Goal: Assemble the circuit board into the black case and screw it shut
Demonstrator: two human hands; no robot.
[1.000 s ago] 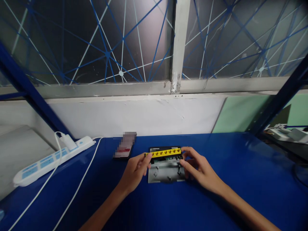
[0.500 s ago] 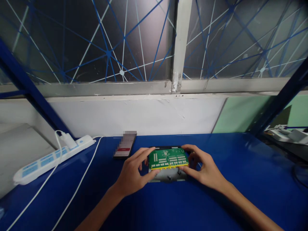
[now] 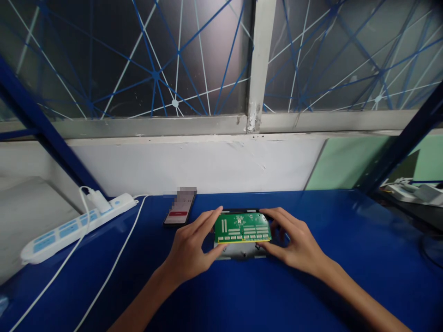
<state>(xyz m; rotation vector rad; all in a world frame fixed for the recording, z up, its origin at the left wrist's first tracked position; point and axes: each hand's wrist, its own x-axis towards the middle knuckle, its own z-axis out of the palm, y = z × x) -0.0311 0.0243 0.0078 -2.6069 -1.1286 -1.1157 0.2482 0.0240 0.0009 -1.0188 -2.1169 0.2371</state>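
A green circuit board (image 3: 242,228) with a row of small white connectors and a yellow front edge lies over a grey-and-black casing (image 3: 238,251). My left hand (image 3: 190,244) grips the board's left end, thumb at the front edge and fingers toward the back. At the opposite end, my right hand (image 3: 294,237) holds the board with its thumb under the front corner and fingers behind. The casing rests on the blue table, its front strip showing below the board. Whether the board touches the casing I cannot tell.
A phone (image 3: 180,206) lies behind my left hand. To the left, a white power strip (image 3: 76,228) has a charger (image 3: 99,201) plugged in, and white cables (image 3: 116,265) trail toward the front. Blue frame posts (image 3: 391,161) stand at both sides of the table (image 3: 256,295).
The board has tilted slightly, so less of its yellow front edge shows. Both hands keep hold of it, with my fingers shifted a little.
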